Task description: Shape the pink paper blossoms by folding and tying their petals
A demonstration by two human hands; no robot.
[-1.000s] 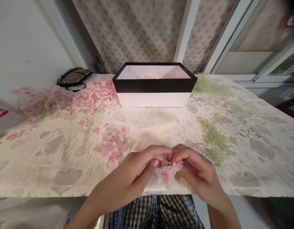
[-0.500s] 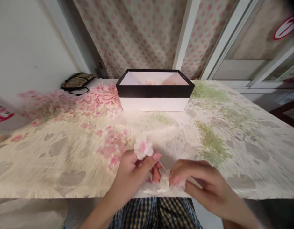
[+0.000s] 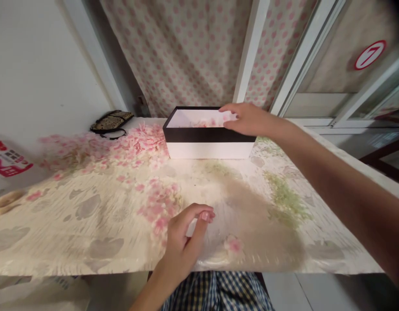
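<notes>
The box [image 3: 212, 150], white below a black rim, stands upright near the middle of the table's [image 3: 121, 255] far edge. Your right hand [image 3: 247, 119] is over its right end, thumb and fingers parted, with nothing visible in their grip. By its pose, you seem to be either reaching in or letting something go; one frame cannot settle which. From here, any move down or back calls for keeping thumb and fingertips off the rim and the pink blossoms [image 3: 204, 124] inside undisturbed.

Your left hand [image 3: 183, 242] hangs over the near edge, loosely curled, thumb close to the forefinger; you cannot be sure whether it pinches anything small. Just right of it, near that edge, lies a single pink flower [image 3: 234, 245]. More pink blossoms spread left of the box, and green sprigs [image 3: 286, 196] lie toward the table's right side.

The box's front wall hides its floor, and your right hand covers part of its right end, so you cannot tell how full it is or whether you touch the rim. Your right forearm hides some of the table behind it. At the left edge of view, a tan shape [image 3: 6, 203] is cut off and hard to identify.
</notes>
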